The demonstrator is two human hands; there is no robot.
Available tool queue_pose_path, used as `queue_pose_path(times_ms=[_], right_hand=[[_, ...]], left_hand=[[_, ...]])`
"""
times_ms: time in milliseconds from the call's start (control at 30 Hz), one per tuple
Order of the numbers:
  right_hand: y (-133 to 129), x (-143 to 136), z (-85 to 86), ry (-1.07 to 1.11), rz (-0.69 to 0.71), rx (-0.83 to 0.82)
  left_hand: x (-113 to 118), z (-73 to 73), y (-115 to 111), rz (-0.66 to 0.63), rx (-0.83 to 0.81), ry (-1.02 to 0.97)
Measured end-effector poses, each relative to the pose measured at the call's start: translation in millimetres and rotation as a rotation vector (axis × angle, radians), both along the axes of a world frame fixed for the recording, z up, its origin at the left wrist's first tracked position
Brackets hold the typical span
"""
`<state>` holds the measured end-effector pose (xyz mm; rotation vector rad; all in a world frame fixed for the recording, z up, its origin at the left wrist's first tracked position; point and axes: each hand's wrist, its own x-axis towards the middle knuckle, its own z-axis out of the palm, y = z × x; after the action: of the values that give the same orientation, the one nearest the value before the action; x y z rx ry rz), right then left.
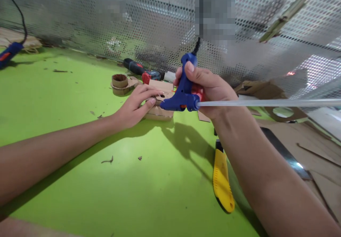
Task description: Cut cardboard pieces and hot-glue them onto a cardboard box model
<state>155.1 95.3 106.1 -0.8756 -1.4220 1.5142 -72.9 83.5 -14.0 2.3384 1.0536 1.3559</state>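
Observation:
My right hand [206, 84] is wrapped round a blue glue gun [183, 91]. A long clear glue stick [266, 103] sticks out of its rear to the right, and a black cord runs up from the handle. The gun's nozzle end points left, at a small cardboard box [162, 114] on the green table [128, 194]. My left hand [140, 103] rests on the left side of that box, thumb and fingers pressed on the cardboard near the nozzle. A small dark hole shows in the box's top, beside my fingertips.
Behind the box lies a red and black power tool [141, 70], with a cardboard ring [119, 81] to its left. A yellow cutter [223, 180] lies below my right forearm. Cardboard sheets [314, 141] cover the right side. Another blue glue gun [10, 54] is far left, before a perforated metal wall.

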Motion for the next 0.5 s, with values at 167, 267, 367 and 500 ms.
queue_pose_path(times_ms=[167, 267, 367, 500], right_hand=[[3.5, 7.7, -0.2, -0.020, 0.042, 0.031], [6.2, 12.2, -0.6, -0.022, 0.050, 0.056], [7.6, 14.1, 0.0, -0.040, 0.041, 0.058], [8.3, 15.5, 0.6, -0.046, 0.036, 0.055]], left_hand=[[-0.6, 2.2, -1.8, 0.000, 0.005, 0.046], [0.2, 3.3, -2.7, 0.007, 0.004, 0.063], [0.9, 3.3, -3.0, 0.013, 0.017, 0.068], [1.1, 2.6, -3.3, 0.021, 0.015, 0.075]])
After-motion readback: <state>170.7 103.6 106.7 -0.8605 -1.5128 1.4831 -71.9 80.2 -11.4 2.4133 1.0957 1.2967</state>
